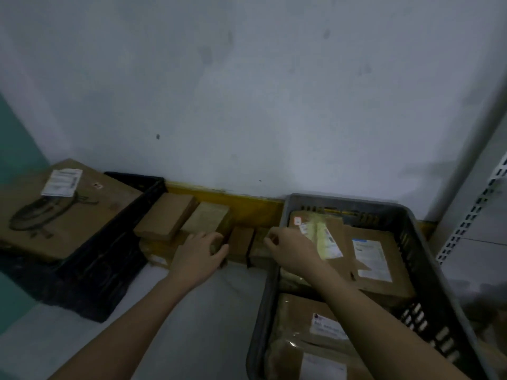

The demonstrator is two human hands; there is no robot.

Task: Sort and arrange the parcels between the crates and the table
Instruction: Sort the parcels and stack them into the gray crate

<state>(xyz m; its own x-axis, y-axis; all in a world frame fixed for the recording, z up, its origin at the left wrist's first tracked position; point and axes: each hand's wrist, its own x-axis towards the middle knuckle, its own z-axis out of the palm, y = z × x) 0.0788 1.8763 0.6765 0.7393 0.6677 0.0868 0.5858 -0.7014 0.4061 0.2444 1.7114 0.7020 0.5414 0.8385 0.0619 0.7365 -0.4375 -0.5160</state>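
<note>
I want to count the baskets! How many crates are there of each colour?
Black plastic crate: 1
Grey plastic crate: 1
Total: 2

Bare white table open from centre toward 6 o'clock, between black crate at 9 and grey crate at 3. At 12, small parcels stand packed against the wall. Both hands reach there.

both hands on small table parcels
</note>
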